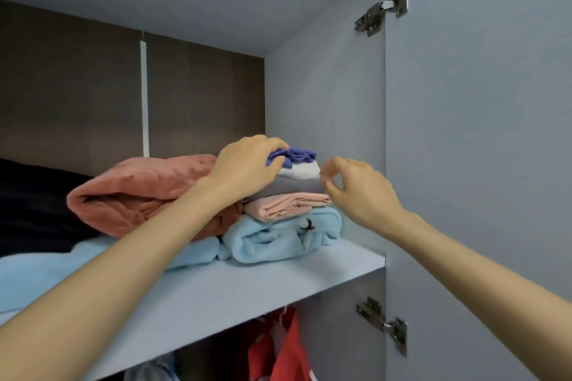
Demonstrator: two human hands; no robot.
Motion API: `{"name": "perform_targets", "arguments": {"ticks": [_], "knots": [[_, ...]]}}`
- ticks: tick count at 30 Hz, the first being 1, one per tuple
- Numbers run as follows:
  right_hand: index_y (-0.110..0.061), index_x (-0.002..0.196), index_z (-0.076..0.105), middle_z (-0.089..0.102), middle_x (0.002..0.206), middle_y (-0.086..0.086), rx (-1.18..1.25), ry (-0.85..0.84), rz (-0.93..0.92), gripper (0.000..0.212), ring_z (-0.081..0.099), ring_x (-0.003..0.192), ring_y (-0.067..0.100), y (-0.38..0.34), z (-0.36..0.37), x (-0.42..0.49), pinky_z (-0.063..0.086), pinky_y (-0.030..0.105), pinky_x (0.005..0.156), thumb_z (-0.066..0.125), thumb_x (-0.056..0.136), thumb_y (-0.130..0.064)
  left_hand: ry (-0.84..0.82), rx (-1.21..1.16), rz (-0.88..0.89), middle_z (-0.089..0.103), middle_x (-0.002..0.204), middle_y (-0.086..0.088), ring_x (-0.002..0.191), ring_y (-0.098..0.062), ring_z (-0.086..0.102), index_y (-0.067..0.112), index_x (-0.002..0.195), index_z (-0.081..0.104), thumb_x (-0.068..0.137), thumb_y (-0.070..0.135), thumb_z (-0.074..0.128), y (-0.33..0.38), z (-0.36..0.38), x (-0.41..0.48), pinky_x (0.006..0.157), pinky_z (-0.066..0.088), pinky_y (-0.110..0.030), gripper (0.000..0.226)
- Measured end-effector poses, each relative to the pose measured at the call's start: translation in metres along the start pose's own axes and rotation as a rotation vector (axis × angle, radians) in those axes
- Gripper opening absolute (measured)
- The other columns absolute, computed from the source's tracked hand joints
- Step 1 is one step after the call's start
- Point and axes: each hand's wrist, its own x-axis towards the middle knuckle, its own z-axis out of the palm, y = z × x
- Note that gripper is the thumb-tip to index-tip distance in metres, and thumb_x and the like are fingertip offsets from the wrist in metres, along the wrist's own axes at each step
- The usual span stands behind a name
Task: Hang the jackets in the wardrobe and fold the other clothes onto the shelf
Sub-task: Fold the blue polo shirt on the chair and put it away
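Pale-blue shelf (278,284), folded purple-and-white garment (301,161) atop the stack (284,206), in the grip of the left hand (247,167), right hand (362,192) loose, empty alongside

Purple-and-white garment (301,162) tops grey, pink and light-blue folds on pale-blue shelf (247,284).

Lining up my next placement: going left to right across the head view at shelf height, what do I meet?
In order: dark fabric → coral folded blanket → left hand → purple and white garment topping the stack → right hand → open door. The pale blue blanket spans too widely to place.
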Motion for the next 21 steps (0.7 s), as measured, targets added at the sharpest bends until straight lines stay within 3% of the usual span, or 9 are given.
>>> {"name": "perform_targets", "arguments": {"ticks": [5,12,16,21], "knots": [[-0.023,0.12,0.057,0.062,0.121,-0.001,0.025,-0.099,-0.041,0.027,0.054,0.111,0.024,0.021,-0.031,-0.067,0.048,0.037,0.082,0.046,0.097,-0.031,-0.028,-0.001,-0.06,0.058,0.133,0.004,0.121,-0.023,0.054,0.035,0.131,0.054,0.096,0.037,0.049,0.068,-0.014,-0.065,0.091,0.046,-0.038,0.036],[-0.024,0.121,0.057,0.06,0.124,-0.004,0.064,-0.164,-0.052,0.028,0.054,0.113,0.02,0.042,-0.08,-0.157,0.039,0.031,0.075,0.048,0.096,-0.029,0.0,-0.051,-0.08,0.057,0.135,0.012,0.123,-0.014,0.05,0.035,0.128,0.058,0.094,0.033,0.053,0.162,-0.035,-0.144,0.086,0.036,-0.025,0.034],[-0.023,0.123,0.056,0.059,0.125,-0.004,0.075,-0.219,-0.026,0.029,0.053,0.115,0.021,0.046,-0.116,-0.212,0.045,0.034,0.079,0.047,0.095,-0.029,-0.094,-0.094,-0.129,0.058,0.134,0.005,0.123,-0.021,0.052,0.031,0.128,0.058,0.095,0.036,0.051,0.205,-0.052,-0.185,0.093,0.043,-0.037,0.034],[-0.026,0.119,0.056,0.06,0.118,-0.008,0.101,-0.252,-0.002,0.025,0.055,0.107,0.017,0.041,-0.153,-0.287,0.05,0.035,0.078,0.047,0.097,-0.031,-0.183,-0.119,-0.093,0.062,0.124,0.003,0.111,-0.02,0.057,0.032,0.13,0.055,0.096,0.04,0.047,0.244,-0.064,-0.244,0.087,0.048,-0.037,0.036]]}}
